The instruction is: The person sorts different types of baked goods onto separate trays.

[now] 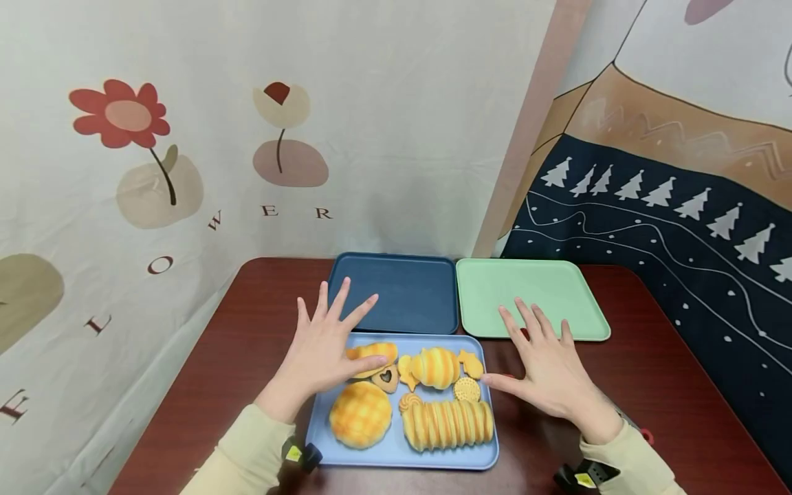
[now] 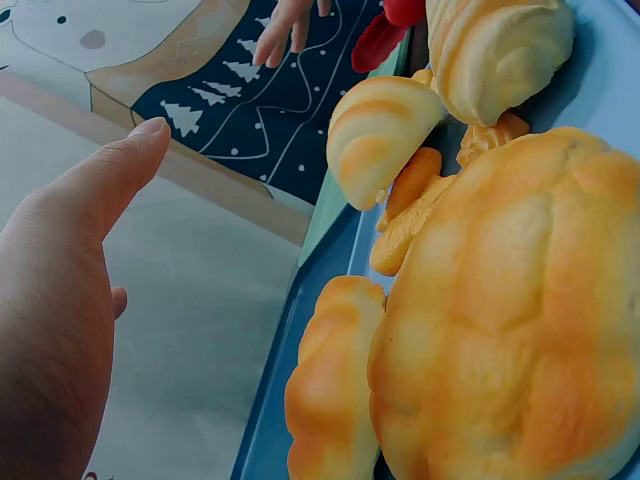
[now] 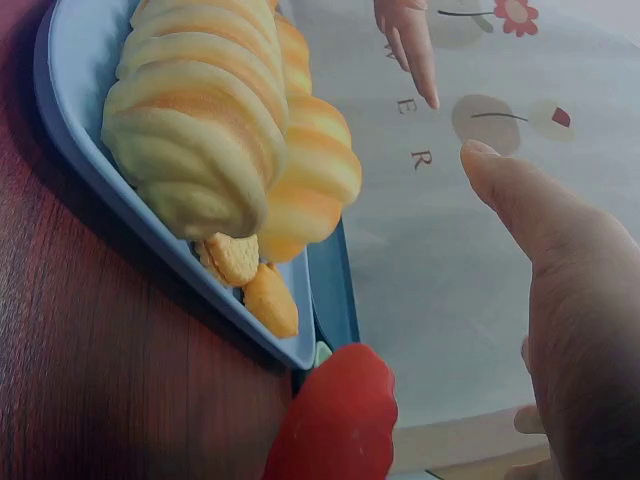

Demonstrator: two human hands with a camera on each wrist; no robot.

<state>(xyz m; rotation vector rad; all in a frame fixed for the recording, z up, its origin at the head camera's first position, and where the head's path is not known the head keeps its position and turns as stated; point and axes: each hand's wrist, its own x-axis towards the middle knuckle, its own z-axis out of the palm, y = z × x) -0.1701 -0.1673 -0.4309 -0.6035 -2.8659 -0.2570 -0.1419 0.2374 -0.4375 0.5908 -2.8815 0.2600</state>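
My left hand (image 1: 322,347) hovers with spread fingers over the upper left of a light blue tray (image 1: 396,459), holding nothing. Its thumb partly covers a long bread (image 1: 380,352) and a heart-centred cookie (image 1: 386,378). A round bread (image 1: 361,416) lies below it. Right of the tray, my right hand (image 1: 547,368) is spread in the air and holds nothing. Beneath that hand, mostly hidden, lies what looks like a pair of tongs with red scalloped tips (image 3: 340,420). A ridged loaf (image 1: 448,424), a striped croissant-like bread (image 1: 436,368) and a round biscuit (image 1: 467,389) sit on the tray's right half.
Behind the light blue tray stand a dark blue tray (image 1: 402,292) and a green tray (image 1: 526,289), side by side and bare. All rest on a reddish-brown table (image 1: 216,385). Printed cloth (image 1: 402,137) hangs along the table's far edge.
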